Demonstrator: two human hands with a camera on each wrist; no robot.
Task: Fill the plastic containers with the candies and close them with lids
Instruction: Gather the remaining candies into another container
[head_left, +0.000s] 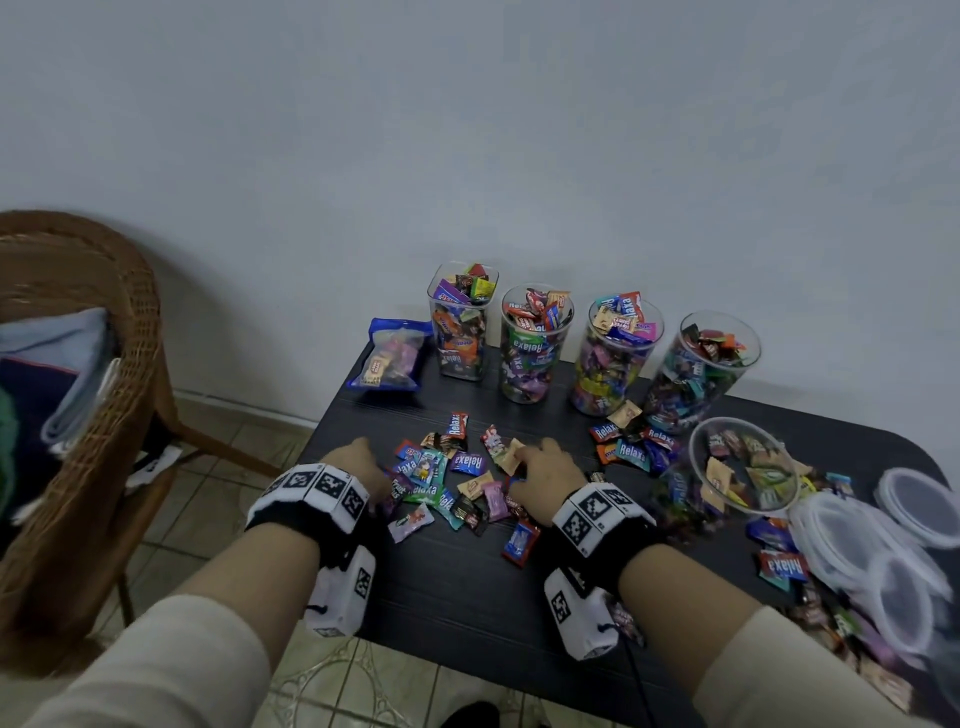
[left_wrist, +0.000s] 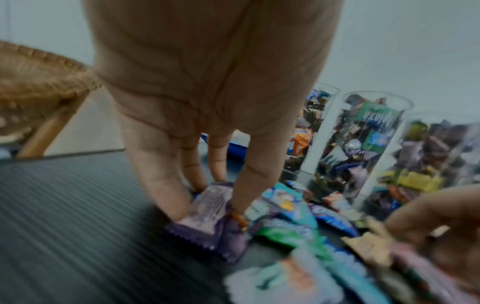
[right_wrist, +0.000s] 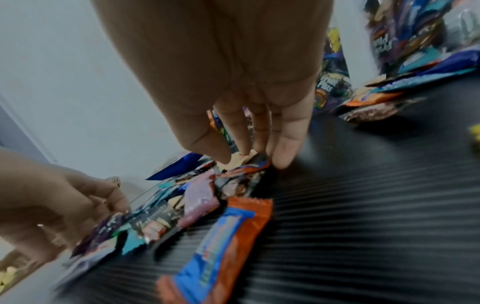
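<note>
This looks like a room in a home. A wicker chair (head_left: 78, 364) with cushions (head_left: 62, 374) stands at the left on a tiled floor (head_left: 218, 467), beside a low black table (head_left: 467, 582) against a plain wall (head_left: 467, 130).

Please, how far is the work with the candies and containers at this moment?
Done: four containers along the wall look full to the rim.
In hand: the left hand pinches a purple candy on the table; the right hand gathers from the loose candies. A fifth container is partly filled.
Left: the remaining candies, and every lid; the lids lie stacked aside, none fitted.
</note>
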